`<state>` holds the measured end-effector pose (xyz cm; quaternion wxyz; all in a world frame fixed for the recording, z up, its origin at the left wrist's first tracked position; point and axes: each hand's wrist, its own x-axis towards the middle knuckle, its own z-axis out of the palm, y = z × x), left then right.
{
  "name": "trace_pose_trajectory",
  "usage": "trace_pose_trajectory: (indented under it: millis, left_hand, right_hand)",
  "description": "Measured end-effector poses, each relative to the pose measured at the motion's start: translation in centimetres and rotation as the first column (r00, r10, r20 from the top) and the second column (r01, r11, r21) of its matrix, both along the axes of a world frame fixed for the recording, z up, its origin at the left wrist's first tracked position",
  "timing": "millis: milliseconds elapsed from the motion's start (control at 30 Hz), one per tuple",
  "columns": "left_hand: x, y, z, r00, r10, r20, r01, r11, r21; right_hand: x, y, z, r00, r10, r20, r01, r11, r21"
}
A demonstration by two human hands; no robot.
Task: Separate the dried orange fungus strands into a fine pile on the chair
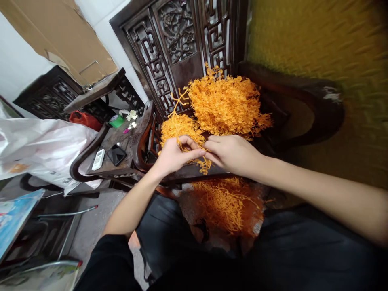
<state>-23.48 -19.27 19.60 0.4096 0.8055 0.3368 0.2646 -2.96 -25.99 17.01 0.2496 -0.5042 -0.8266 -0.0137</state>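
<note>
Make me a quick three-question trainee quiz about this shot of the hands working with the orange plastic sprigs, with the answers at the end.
1. True or false: the left hand and the right hand meet at one small orange sprig.
2. Where is the larger orange sprig pile? A) on the dark carved wooden chair B) on the floor C) in the white plastic bag
3. Fill in: on the side table a white remote lies beside a black ____.

Key
1. True: both hands pinch the sprig between their fingertips.
2. A; a smaller pile lies left of it, and more sprigs lie in the lap.
3. Phone.
</note>
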Motion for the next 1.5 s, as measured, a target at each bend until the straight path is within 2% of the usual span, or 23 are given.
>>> trace_pose_trajectory:
  millis: [67,167,200,267,333,400,433,467,533,600,633,800,900,967,1033,1133,1200,1267,1367,1433,1500]
  left_hand:
    - [-0.1,-0.3,0.3,0.998,0.006,-0.067,-0.002,0.998,0.062]
    - [0.0,-0.8,0.7,0.984,0.031,-0.174,-0.013,0.995,0.104]
    - [-0.1,-1.0,0.9,0.980,0.019,-0.197,-0.008,0.998,0.056]
    - [-0.5,-1.2,1.2,0.979,-0.051,-0.198,0.024,0.990,-0.139]
    - [-1.2,-1.1,1.4,0.983,-0.116,-0.142,0.060,0.936,-0.348]
    - [-2.0,-0.6,1.4,0.996,-0.085,-0.040,0.059,0.896,-0.441]
    - [-2.2,-0.1,1.3,0.999,-0.031,0.024,0.039,0.891,-0.453]
    - [-2.4,0.4,1.1,0.995,0.040,0.091,0.006,0.889,-0.458]
    - [-2.4,1.5,0.6,0.965,0.180,0.192,-0.070,0.879,-0.472]
    - [-2.1,2.2,0.2,0.939,0.260,0.224,-0.119,0.859,-0.497]
    - [-1.9,2.4,0.0,0.933,0.278,0.230,-0.129,0.853,-0.506]
    - [-0.8,2.1,0.2,0.922,0.273,0.274,-0.092,0.842,-0.531]
    - [-0.5,1.8,0.3,0.917,0.266,0.296,-0.058,0.826,-0.560]
    - [-0.5,1.7,0.1,0.911,0.258,0.322,-0.035,0.825,-0.563]
    - [-0.4,1.7,-0.3,0.915,0.220,0.337,-0.008,0.847,-0.531]
    - [-0.3,1.5,-1.1,0.949,0.125,0.288,0.002,0.915,-0.404]
    - [-0.3,1.4,-1.5,0.965,0.108,0.237,-0.030,0.949,-0.314]
    - [-0.4,1.3,-1.4,0.961,0.146,0.235,-0.081,0.960,-0.267]
    - [-0.6,1.3,-1.0,0.926,0.232,0.297,-0.139,0.943,-0.301]
    - [-0.5,1.1,-0.7,0.916,0.232,0.328,-0.105,0.926,-0.363]
    - [-0.2,0.7,-0.6,0.918,0.187,0.350,-0.043,0.924,-0.381]
  right_hand:
    - [-0.2,-0.5,0.5,0.981,-0.026,0.195,0.018,0.999,0.039]
    - [-0.8,-1.0,1.1,0.938,-0.036,0.344,0.023,0.999,0.040]
    - [-0.8,-1.0,1.1,0.931,-0.022,0.363,0.012,0.999,0.030]
    - [-0.1,-0.4,0.8,0.927,-0.026,0.374,0.024,1.000,0.010]
    - [1.9,0.8,0.0,0.927,-0.131,0.350,0.137,0.991,0.009]
    - [4.4,2.2,-1.4,0.924,-0.290,0.250,0.300,0.954,-0.002]
    - [5.5,2.8,-2.1,0.931,-0.339,0.139,0.347,0.937,-0.040]
    - [6.3,3.3,-2.7,0.948,-0.317,-0.010,0.313,0.939,-0.144]
    - [6.6,3.5,-3.5,0.929,-0.219,-0.299,0.102,0.927,-0.362]
    - [5.3,3.2,-3.5,0.861,-0.153,-0.485,-0.111,0.874,-0.474]
    - [4.2,2.9,-3.2,0.838,-0.141,-0.527,-0.163,0.857,-0.489]
    - [-0.3,2.0,-1.1,0.768,-0.080,-0.635,-0.247,0.878,-0.410]
    - [-1.1,2.3,-0.9,0.725,-0.063,-0.686,-0.297,0.870,-0.394]
    - [-1.1,2.7,-1.1,0.719,-0.074,-0.691,-0.279,0.880,-0.385]
    - [-1.1,3.0,-1.2,0.719,-0.094,-0.689,-0.225,0.906,-0.358]
    - [-1.2,3.0,-1.0,0.679,-0.103,-0.727,-0.199,0.927,-0.317]
    - [-1.3,2.9,-0.8,0.622,-0.128,-0.773,-0.244,0.906,-0.347]
    - [-1.4,2.6,-0.8,0.523,-0.207,-0.827,-0.325,0.848,-0.418]
    - [-1.2,2.3,-0.8,0.348,-0.295,-0.890,-0.454,0.778,-0.435]
    - [-1.3,2.1,-0.7,0.275,-0.298,-0.914,-0.474,0.786,-0.398]
    - [-1.4,2.2,-0.6,0.233,-0.327,-0.916,-0.427,0.812,-0.398]
